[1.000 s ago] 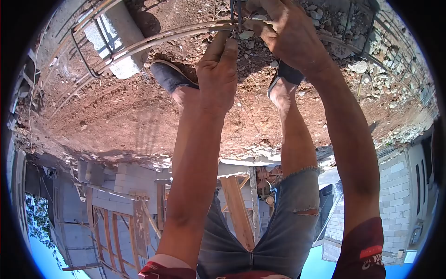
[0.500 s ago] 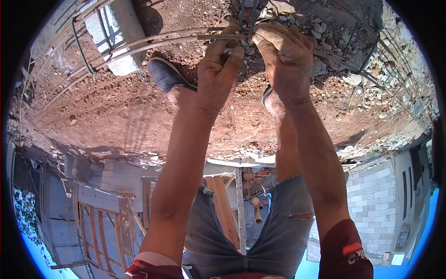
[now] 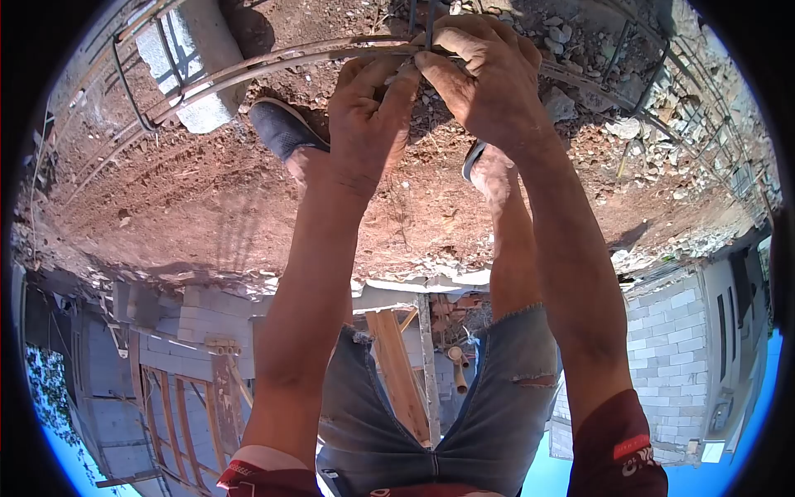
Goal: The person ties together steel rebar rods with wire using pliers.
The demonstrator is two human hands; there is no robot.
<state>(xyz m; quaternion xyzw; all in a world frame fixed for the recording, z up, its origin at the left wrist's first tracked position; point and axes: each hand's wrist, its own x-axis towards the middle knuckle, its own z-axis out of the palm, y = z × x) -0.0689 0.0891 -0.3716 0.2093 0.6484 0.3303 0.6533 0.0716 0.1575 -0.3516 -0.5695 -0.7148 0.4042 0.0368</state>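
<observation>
Rebar (image 3: 306,56) at fingertips of left hand (image 3: 368,112), thumb and fingers bent inward; right hand (image 3: 493,87) just beside, fingers curled at crossing bar (image 3: 430,25); exact grip of either, cannot tell

Both arms reach forward, the left forearm (image 3: 319,240) and right forearm (image 3: 575,257) converging toward the hands. The left hand (image 3: 364,112) curls its fingers opposite a raised thumb; the right hand (image 3: 489,87), knuckles up, bends at the wrist and angles inward, its thumb nearly meeting the left's. Exact fingertip closure is hard to see.
</observation>
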